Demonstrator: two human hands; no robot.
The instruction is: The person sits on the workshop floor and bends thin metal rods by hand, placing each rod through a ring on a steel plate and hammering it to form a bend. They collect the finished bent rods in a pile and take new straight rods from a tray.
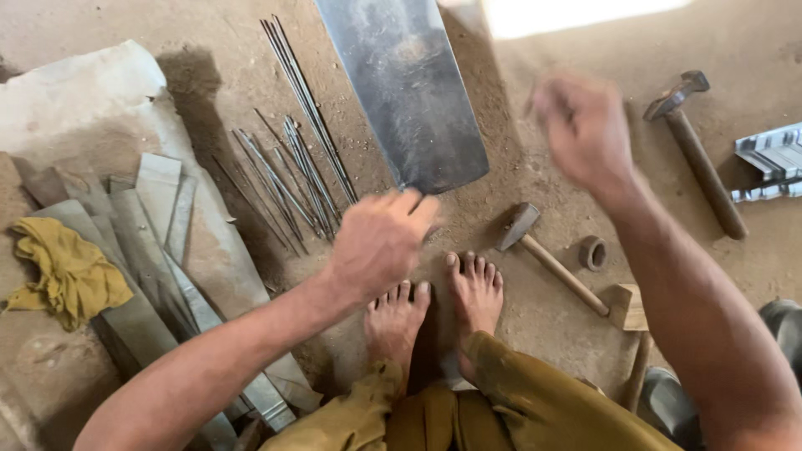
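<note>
A wide metal sheet point(405, 88) lies on the sandy ground, running from the top edge down to the person's left hand point(380, 242). That hand sits at the sheet's near corner with its fingers curled and close together; whether they pinch the edge cannot be told. To the left, grey metal strips point(159, 225) are stacked on a pale slab, with a yellow cloth point(67, 271) beside them. Thin metal rods point(301, 159) lie between the strips and the sheet. The right hand point(585, 125) is raised above the ground, blurred, its fingers loosely curled on nothing visible. Two hammers rest on the sand: one point(697, 150) far right, another point(547, 255) just beside the bare feet point(443, 301). A small metal ring point(594, 252) lies near the second hammer.
</note>
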